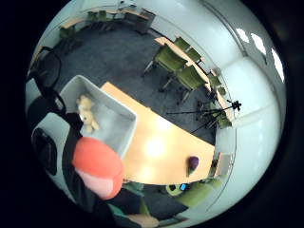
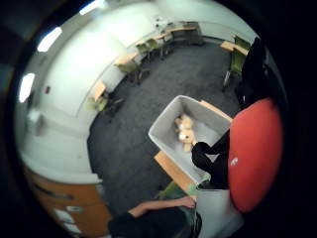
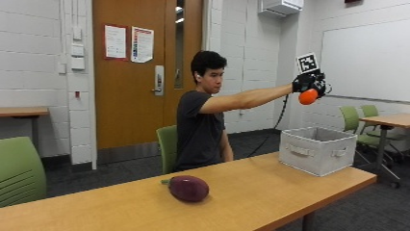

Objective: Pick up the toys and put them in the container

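Gloved fingers (image 2: 204,154) curled round orange ball (image 3: 308,96), grasping it; ball fills much of both palm views. Right hand (image 3: 306,83) at end of outstretched arm, raised high above grey container (image 3: 317,149), well apart from it. Container on wooden table (image 3: 256,192), at far end from purple eggplant toy (image 3: 188,188); from eggplant, container sits about 2 o'clock in outside view. Tan plush toy (image 1: 87,113) lies inside container. Person seated behind table on green chair (image 3: 168,147).
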`<state>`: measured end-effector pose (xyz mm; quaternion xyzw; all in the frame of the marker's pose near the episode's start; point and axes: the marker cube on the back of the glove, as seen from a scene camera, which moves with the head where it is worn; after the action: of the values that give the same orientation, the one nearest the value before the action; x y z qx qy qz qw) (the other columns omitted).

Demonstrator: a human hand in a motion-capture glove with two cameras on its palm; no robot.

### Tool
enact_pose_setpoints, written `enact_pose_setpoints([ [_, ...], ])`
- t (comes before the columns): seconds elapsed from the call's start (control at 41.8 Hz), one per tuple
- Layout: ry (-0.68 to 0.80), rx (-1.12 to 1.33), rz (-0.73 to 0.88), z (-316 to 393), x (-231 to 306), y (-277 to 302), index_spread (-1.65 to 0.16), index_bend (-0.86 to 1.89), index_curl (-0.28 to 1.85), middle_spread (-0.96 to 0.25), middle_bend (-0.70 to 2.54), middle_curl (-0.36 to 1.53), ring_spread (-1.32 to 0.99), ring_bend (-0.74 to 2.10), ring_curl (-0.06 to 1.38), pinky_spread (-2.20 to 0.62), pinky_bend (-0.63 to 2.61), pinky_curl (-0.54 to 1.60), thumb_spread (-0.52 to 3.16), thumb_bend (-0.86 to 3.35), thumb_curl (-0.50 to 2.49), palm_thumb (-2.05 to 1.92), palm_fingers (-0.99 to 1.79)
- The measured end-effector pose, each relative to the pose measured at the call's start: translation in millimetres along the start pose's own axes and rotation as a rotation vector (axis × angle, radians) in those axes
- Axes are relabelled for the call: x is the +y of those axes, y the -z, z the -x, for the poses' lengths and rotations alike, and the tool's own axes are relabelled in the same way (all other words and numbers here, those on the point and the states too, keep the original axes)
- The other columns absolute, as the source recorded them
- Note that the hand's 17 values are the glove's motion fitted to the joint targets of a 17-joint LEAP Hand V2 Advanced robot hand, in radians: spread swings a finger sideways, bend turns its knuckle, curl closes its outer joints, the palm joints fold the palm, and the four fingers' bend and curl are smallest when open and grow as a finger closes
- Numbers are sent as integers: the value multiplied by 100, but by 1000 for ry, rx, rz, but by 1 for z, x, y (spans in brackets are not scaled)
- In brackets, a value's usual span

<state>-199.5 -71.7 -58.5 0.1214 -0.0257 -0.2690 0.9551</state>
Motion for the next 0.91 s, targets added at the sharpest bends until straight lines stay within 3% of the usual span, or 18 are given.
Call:
enact_pose_setpoints([
  [0.263, -68, -169, 63, 17, -17, -39, -57, 21, 137, -40, 77, 76, -43, 112, 53, -45, 87, 40, 68, 20, 100, 54, 110],
  [0.311, -74, -169, 113, 15, -16, -46, -56, 8, 135, -39, 69, 74, -43, 111, 52, -43, 90, 41, 77, 9, 94, 38, 92],
  [0.359, -92, -150, 145, 9, -14, -53, -55, 5, 128, -33, 46, 69, -36, 89, 50, -32, 94, 46, 89, -11, 80, 7, 12],
  [0.431, -61, -128, 152, 3, -10, -56, -52, -3, 116, -25, 40, 66, -26, 79, 50, -24, 104, 49, 91, -14, 72, -9, -16],
  [0.598, 191, -90, 120, -23, 13, -52, -46, -2, 94, -16, 35, 59, -18, 69, 35, -13, 106, 41, 95, -12, 57, -14, -13],
  [0.742, -74, -95, 125, 16, 17, -35, -42, 4, 80, -12, 37, 57, -16, 70, 34, -9, 103, 39, 97, -11, 47, -14, -10],
  [0.838, -80, 123, 128, -6, 43, -32, -40, 8, 74, -12, 38, 56, -17, 69, 34, -8, 99, 38, 98, -11, 42, -14, -9],
  [0.909, -99, 149, 125, -45, 71, -24, -38, 11, 70, -11, 38, 56, -17, 67, 33, -8, 97, 37, 98, -11, 39, -14, -8],
])
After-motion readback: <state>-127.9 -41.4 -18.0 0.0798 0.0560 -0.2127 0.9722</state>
